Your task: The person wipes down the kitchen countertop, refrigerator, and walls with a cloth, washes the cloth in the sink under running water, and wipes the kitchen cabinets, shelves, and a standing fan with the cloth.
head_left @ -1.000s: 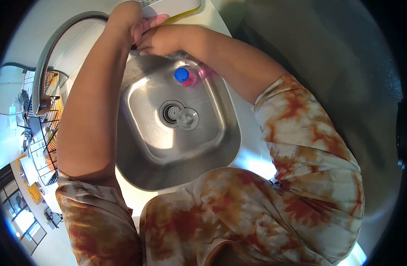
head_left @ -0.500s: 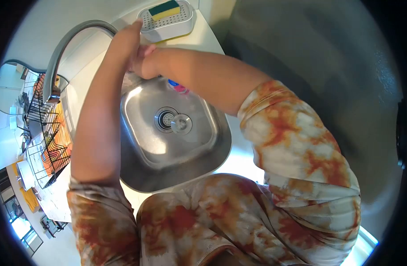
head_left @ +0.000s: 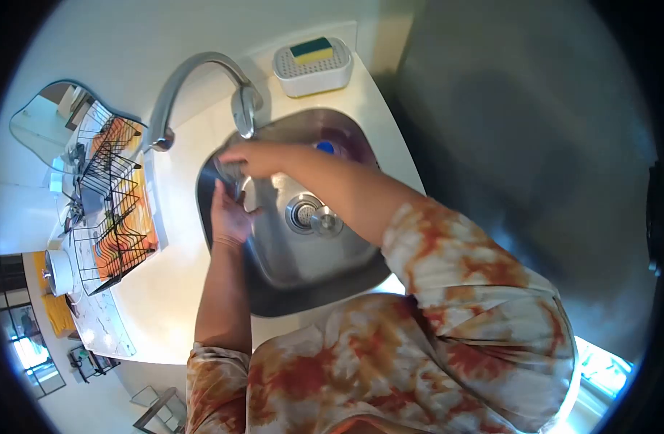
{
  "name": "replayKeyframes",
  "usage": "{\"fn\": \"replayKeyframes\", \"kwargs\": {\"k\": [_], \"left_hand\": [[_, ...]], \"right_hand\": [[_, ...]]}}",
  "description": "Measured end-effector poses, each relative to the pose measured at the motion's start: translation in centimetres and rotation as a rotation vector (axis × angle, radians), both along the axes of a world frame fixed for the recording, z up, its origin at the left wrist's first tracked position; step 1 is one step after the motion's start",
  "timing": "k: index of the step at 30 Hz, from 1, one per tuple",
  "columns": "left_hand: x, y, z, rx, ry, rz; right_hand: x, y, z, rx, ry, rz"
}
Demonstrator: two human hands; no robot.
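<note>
Both my hands are over the left side of the steel sink (head_left: 295, 269). My left hand (head_left: 231, 219) is palm up with its fingers spread, near the left wall. Just above it, my right hand (head_left: 254, 159) reaches across from the right, its fingers pointing left and smeared by motion. A greyish, shiny blur lies between the two hands; I cannot make out what it is. Below and right of them are the drain (head_left: 303, 214) and a round, clear-looking stopper (head_left: 327, 222) overlapping its edge. Behind my right forearm a blue cap (head_left: 325, 147) shows.
The curved faucet (head_left: 194, 61) arches behind the sink, its lever (head_left: 243, 112) above my right hand. A white perforated holder (head_left: 314, 76) carries a green-and-yellow sponge (head_left: 312, 50). On the left stand a black wire dish rack (head_left: 115, 210) and a wavy mirror (head_left: 46, 126).
My hands have come down from beside the faucet into the left part of the sink and moved apart. The view has shifted, showing more of the faucet and dish rack.
</note>
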State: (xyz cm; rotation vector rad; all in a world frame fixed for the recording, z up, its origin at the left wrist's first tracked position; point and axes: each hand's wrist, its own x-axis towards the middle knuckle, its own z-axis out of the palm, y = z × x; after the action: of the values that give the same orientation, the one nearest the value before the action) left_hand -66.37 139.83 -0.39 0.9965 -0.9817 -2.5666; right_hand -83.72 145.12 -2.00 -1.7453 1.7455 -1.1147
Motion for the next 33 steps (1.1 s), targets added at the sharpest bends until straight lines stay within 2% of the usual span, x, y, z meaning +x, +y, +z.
{"fn": "replayKeyframes", "kwargs": {"k": [2, 4, 6, 7, 9, 10, 12, 13, 14, 16, 18, 20, 21, 22, 23, 25, 26, 28, 29, 30, 31, 32, 33], "left_hand": [[0.5, 0.1, -2.9, 0.024, 0.082, -0.012], [-0.8, -0.2, -7.0, -0.084, -0.077, -0.161], [-2.0, 1.3, -5.8, -0.114, -0.14, -0.144], [-2.6, 1.9, -5.1, -0.233, -0.239, -0.195], [-3.8, 3.4, -2.3, -0.453, -0.421, -0.261], [-4.2, 3.6, -1.9, -0.45, -0.42, -0.261], [-5.2, 3.6, -1.3, -0.78, -0.501, -0.319], [-5.6, 3.2, -1.0, -0.78, -0.505, -0.308], [-5.9, 2.6, -0.9, -0.951, -0.514, -0.362], [-6.8, 1.2, -0.9, -1.292, -0.531, -0.465], [-8.4, 0.0, -1.9, -1.252, -0.534, -0.468], [-8.7, 0.3, -1.5, -1.211, -0.528, -0.477], [-8.7, 0.8, -0.2, -1.332, -0.571, -0.525], [-8.6, 1.2, 1.1, -1.454, -0.612, -0.574], [-8.5, 1.2, 1.5, -1.45, -0.615, -0.567], [-8.4, 1.1, 2.1, -1.638, -0.71, -0.761], [-8.1, 1.0, 2.2, -1.635, -0.717, -0.757], [-7.2, 0.9, 2.4, -1.643, -0.942, -0.78], [-6.8, -0.7, 0.0, -1.64, -0.946, -0.78], [-6.4, -3.5, -4.4, -1.788, -0.893, -0.74], [-5.9, -4.7, -7.1, -1.93, -0.834, -0.7], [-5.3, -4.0, -5.3, -1.921, -0.841, -0.71], [-4.6, -2.6, -1.3, -1.784, -0.853, -0.63]], "right_hand": [[0.9, 3.4, 0.2, 0.05, 0.036, -0.072], [0.8, 4.3, 1.0, 0.12, 0.02, -0.106], [1.1, 4.7, 3.1, 0.321, -0.466, -0.807], [1.4, 4.5, 4.3, 0.324, -0.462, -0.802], [2.0, 3.0, 5.9, 0.032, -1.058, -0.753], [1.9, 2.5, 6.4, 0.034, -1.056, -0.754], [1.1, 1.0, 6.9, 0.097, -1.103, -0.641], [1.4, 0.3, 6.9, 0.087, -1.031, -0.744], [0.4, -1.3, 4.7, 0.091, -1.033, -0.729], [-2.1, -4.9, -1.3, 0.006, -0.719, -0.754], [-0.7, -2.7, 3.5, 0.054, -0.758, -0.747], [1.2, -0.1, 8.6, 0.118, -1.136, -0.712], [1.3, -0.3, 8.5, 0.08, -1.305, -0.711], [1.3, -0.4, 8.4, 0.087, -1.301, -0.705], [1.2, -0.4, 8.3, 0.053, -1.324, -0.702], [1.3, -0.5, 7.9, 0.024, -1.349, -0.693], [1.6, -0.3, 7.9, 0.015, -1.35, -0.657], [2.6, -0.1, 7.8, 0.008, -1.355, -0.618], [4.2, 0.7, 8.5, 0.081, -1.349, -0.495], [5.2, 1.2, 8.9, 0.155, -1.34, -0.374], [5.9, 0.7, 8.7, 0.251, -1.231, -0.379], [5.8, 0.6, 8.2, 0.261, -1.239, -0.378], [5.5, 0.2, 7.5, 0.279, -1.092, -0.295]]}}
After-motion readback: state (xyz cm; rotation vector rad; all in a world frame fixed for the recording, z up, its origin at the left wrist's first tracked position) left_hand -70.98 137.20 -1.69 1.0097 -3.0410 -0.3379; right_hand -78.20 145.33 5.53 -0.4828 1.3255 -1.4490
